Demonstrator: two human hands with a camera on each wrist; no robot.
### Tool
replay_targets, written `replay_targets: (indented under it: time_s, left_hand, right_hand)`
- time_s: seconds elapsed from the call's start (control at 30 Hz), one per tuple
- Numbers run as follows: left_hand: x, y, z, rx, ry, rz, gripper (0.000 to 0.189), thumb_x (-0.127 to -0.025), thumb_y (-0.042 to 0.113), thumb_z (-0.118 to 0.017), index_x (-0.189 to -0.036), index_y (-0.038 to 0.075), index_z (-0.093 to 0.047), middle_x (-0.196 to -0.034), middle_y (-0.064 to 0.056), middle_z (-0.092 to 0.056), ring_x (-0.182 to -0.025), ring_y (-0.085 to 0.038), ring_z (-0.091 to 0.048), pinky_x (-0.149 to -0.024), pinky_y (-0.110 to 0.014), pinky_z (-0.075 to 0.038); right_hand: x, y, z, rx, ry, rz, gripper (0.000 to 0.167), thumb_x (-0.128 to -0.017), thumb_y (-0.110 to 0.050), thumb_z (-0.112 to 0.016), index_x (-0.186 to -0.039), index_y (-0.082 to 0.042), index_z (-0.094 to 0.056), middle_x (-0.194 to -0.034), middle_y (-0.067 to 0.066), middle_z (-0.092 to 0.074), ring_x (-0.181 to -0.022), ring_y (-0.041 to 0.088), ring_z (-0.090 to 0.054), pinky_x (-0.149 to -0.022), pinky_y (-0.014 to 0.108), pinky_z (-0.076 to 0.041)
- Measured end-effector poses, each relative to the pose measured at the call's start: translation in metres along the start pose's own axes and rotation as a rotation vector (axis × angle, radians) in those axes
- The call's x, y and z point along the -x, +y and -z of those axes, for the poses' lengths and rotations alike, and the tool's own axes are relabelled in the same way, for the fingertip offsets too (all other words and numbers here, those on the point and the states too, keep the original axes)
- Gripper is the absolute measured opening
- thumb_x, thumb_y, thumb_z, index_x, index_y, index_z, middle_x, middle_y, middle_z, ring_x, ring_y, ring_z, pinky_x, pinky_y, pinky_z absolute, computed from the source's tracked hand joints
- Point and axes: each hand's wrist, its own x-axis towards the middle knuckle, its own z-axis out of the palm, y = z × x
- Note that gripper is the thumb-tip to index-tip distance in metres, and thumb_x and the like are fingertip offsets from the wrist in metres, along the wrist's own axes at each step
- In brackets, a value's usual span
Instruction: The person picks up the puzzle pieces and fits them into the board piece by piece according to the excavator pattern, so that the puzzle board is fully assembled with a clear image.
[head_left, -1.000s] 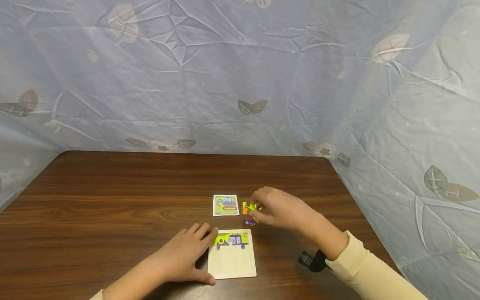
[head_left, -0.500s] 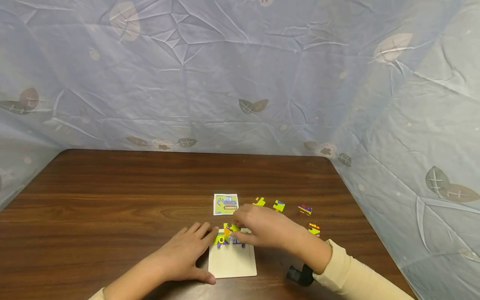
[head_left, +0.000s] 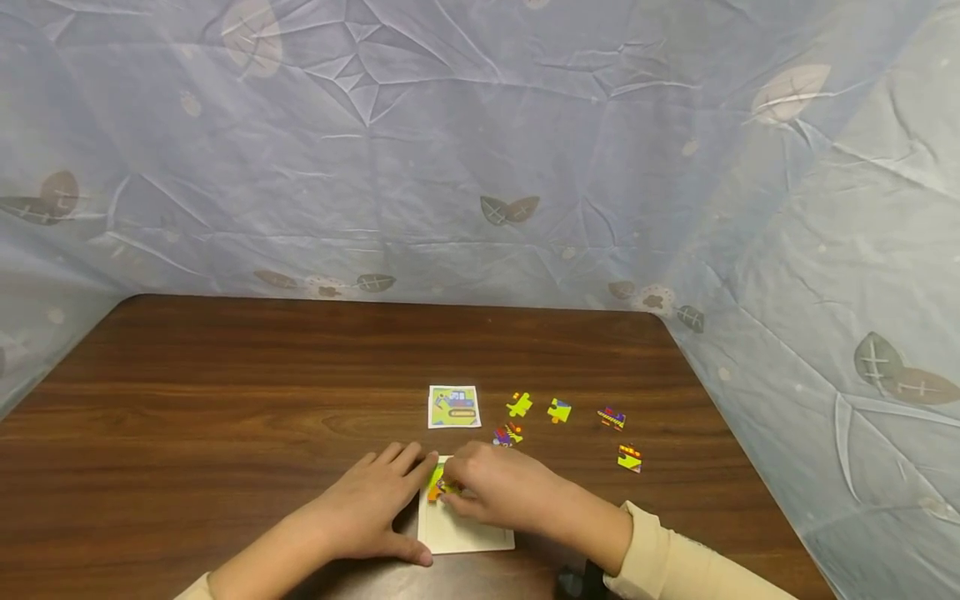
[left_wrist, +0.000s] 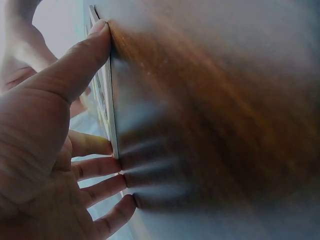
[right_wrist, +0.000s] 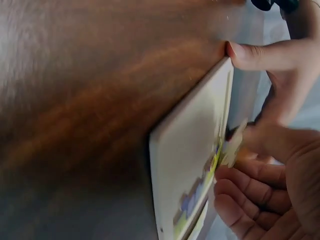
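Note:
A pale puzzle board lies on the table, with green and purple pieces fitted along its far edge, as the right wrist view shows. My left hand rests at the board's left side, fingers and thumb spread out, tips along the edge. Between thumb and fingers my right hand pinches a green and orange puzzle piece over the board's far left corner. In the right wrist view that piece is tilted, close above the fitted pieces. My right hand hides much of the fitted row in the head view.
Behind the board lies a small picture card showing an excavator. Several loose puzzle pieces are scattered to its right, one of them just beyond my right hand. A patterned cloth hangs behind the dark wooden table.
My right hand has picked up the green and orange piece from beside the card and carried it left and nearer, over the board's left part. My left hand has stayed in place.

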Motion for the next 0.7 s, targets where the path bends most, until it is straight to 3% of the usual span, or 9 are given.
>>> replay_targets:
  time_s: [0.17, 0.47, 0.6, 0.7]
  left_hand:
    - [0.000, -0.001, 0.000, 0.026, -0.014, 0.014, 0.117, -0.074, 0.077, -0.076, -0.158, 0.003, -0.042, -0.154, -0.015, -0.049, -0.141, -0.036, -0.048, -0.111, -0.067, -0.044]
    - [0.000, -0.002, -0.001, 0.023, -0.010, 0.017, 0.117, -0.074, 0.077, -0.076, -0.158, 0.003, -0.043, -0.155, -0.016, -0.049, -0.141, -0.037, -0.048, -0.111, -0.066, -0.044]
    - [0.000, -0.002, -0.001, 0.033, -0.019, 0.022, 0.117, -0.074, 0.078, -0.075, -0.159, 0.003, -0.042, -0.159, -0.019, -0.047, -0.145, -0.041, -0.045, -0.113, -0.069, -0.041]
    - [0.000, -0.002, -0.002, 0.031, -0.015, 0.018, 0.118, -0.074, 0.078, -0.075, -0.159, 0.003, -0.042, -0.158, -0.019, -0.047, -0.145, -0.041, -0.046, -0.112, -0.069, -0.042]
  right_hand:
    - [0.000, -0.001, -0.007, 0.020, -0.010, 0.003, 0.009, -0.100, -0.021, -0.071, -0.093, -0.015, -0.071, -0.082, -0.009, -0.062, -0.073, -0.003, -0.048, -0.064, 0.008, -0.042]
    - [0.000, 0.000, -0.012, 0.067, 0.053, -0.119, 0.035, -0.094, -0.048, -0.075, -0.097, -0.014, -0.072, -0.089, -0.006, -0.063, -0.078, 0.002, -0.053, -0.063, 0.017, -0.048]
    - [-0.002, -0.006, -0.017, 0.116, 0.040, -0.162, 0.046, -0.093, -0.054, -0.074, -0.110, -0.010, -0.073, -0.099, -0.003, -0.069, -0.094, 0.008, -0.063, -0.074, 0.023, -0.058]
    - [-0.004, -0.009, -0.019, 0.147, 0.036, -0.158, 0.047, -0.095, -0.048, -0.074, -0.116, -0.007, -0.072, -0.106, 0.000, -0.071, -0.102, 0.012, -0.066, -0.084, 0.026, -0.060]
